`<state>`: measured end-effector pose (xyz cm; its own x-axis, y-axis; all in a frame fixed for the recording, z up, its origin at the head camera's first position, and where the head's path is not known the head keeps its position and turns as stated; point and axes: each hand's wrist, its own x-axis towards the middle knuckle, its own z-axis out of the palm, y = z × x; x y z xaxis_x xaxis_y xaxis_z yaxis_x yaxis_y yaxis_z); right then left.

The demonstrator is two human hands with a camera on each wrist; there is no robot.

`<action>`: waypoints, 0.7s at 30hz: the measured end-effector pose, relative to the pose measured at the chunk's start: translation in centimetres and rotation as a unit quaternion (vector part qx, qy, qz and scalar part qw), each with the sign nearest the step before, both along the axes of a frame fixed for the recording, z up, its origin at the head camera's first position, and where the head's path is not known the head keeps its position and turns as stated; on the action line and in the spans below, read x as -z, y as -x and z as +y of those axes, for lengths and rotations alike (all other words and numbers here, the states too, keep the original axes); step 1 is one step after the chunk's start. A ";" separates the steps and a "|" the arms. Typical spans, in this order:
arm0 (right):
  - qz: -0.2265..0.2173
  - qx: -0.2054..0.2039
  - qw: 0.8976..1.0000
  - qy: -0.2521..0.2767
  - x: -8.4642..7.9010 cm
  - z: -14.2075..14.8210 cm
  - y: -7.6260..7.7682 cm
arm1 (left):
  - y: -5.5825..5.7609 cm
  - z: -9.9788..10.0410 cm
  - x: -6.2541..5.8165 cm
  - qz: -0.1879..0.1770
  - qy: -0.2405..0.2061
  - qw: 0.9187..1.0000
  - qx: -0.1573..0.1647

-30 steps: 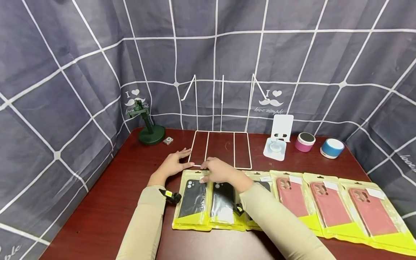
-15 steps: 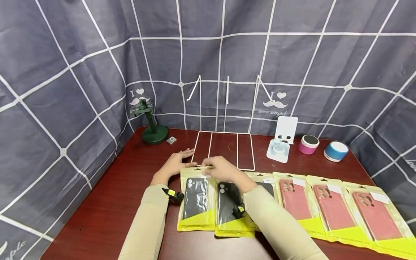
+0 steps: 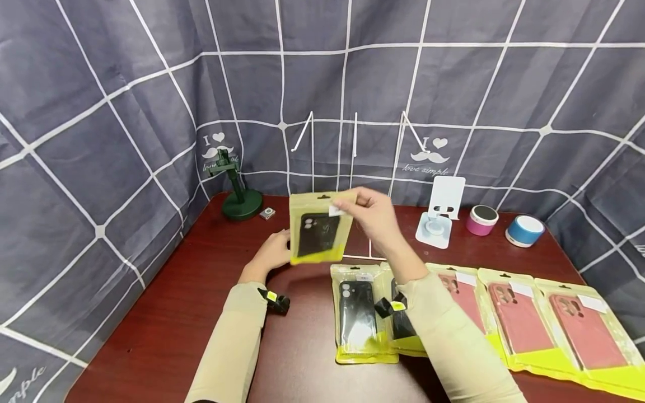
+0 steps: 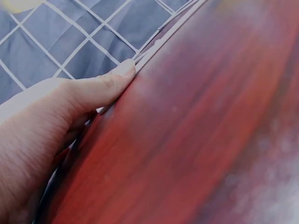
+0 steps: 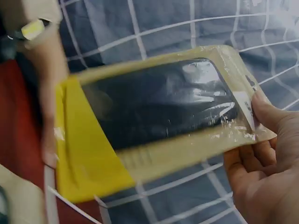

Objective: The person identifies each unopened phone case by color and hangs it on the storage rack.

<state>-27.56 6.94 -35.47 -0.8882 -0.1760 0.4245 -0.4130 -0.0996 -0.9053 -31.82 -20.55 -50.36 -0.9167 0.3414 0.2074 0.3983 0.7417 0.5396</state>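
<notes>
My right hand [image 3: 375, 215] pinches the top right corner of a clear, yellow-bottomed pouch with a black phone case [image 3: 318, 232] inside. The pouch is raised over the white wire rack [image 3: 355, 134], tilted, its lower edge toward me. In the right wrist view, the thumb lies on the white label [image 5: 245, 109] and the fingers are behind. My left hand [image 3: 272, 252] is at the rack's front left corner, fingers partly hidden by the pouch. From the left wrist view, its thumb [image 4: 107, 88] presses the white wire, with fingers curled underneath.
A black-case pouch [image 3: 358, 313] and another partly under my right arm lie in front. Pink-case pouches [image 3: 524, 319] continue right. Behind them stand a white phone stand [image 3: 435, 224], a pink speaker [image 3: 482, 220] and a blue speaker [image 3: 525, 230]. A green stand [image 3: 241, 202] is back left.
My right hand has lifted the leftmost black-case pouch off the table, up and forward over the rack. The neighbouring pouch shifted slightly right. My left hand stays at the rack's corner.
</notes>
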 end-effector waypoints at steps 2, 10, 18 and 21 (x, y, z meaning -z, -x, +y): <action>0.022 0.039 0.999 -0.009 -1.5 1.0 0.1 | 0.2 0.2 -0.1 -0.020 0.010 1.000 -0.004; 0.064 0.123 0.989 -0.052 -6.5 4.2 0.9 | 0.9 0.2 -1.0 -0.031 0.012 0.999 -0.012; 0.056 0.123 0.989 -0.063 -7.9 5.2 0.8 | 0.5 0.2 -0.7 -0.038 0.002 0.999 -0.009; 0.043 0.127 0.989 -0.060 -7.7 5.2 0.8 | 0.1 0.2 -0.2 -0.049 0.006 0.999 -0.014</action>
<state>-28.39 12.18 -27.72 -0.8714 -0.0051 0.4906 -0.4874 0.1240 -0.8643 -31.94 -20.36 -50.12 -0.9417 0.3171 0.1127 0.3232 0.7585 0.5658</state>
